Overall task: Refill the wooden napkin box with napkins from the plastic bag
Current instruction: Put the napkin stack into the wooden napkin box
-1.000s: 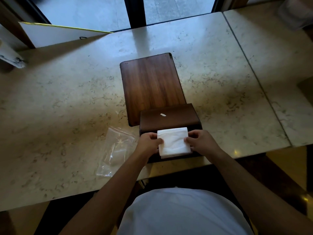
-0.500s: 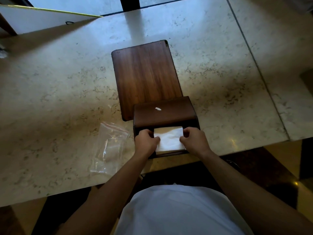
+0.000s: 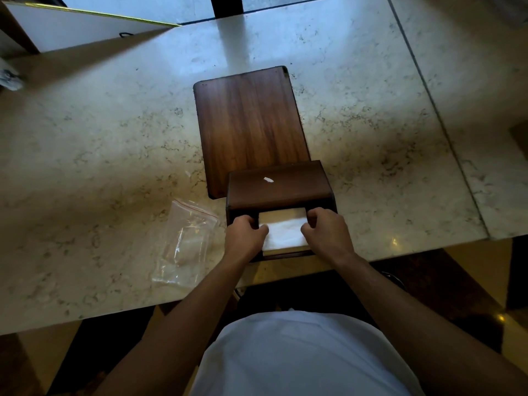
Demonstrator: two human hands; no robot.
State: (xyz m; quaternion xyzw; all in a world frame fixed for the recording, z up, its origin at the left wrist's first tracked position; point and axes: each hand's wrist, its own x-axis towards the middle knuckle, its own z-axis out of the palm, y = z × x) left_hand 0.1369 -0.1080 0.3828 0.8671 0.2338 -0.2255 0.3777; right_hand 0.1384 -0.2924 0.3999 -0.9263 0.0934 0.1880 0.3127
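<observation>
A dark wooden napkin box (image 3: 278, 186) stands near the table's front edge with its open side facing up toward me. A white stack of napkins (image 3: 284, 231) sits inside the opening. My left hand (image 3: 245, 237) grips the stack's left edge and my right hand (image 3: 327, 231) grips its right edge, fingers curled down into the box. A small white scrap (image 3: 268, 180) lies on the box's top panel. The clear plastic bag (image 3: 187, 241) with a red zip line lies flat and empty-looking on the table left of the box.
A flat wooden board (image 3: 251, 127) lies on the marble table (image 3: 100, 138) just behind the box. A white card with a yellow edge (image 3: 77, 27) leans at the back left. A seam splits the tabletop on the right.
The napkin stack has gone from above the box's front rim down into the opening. Both hands followed it inward and their fingers now reach inside the box.
</observation>
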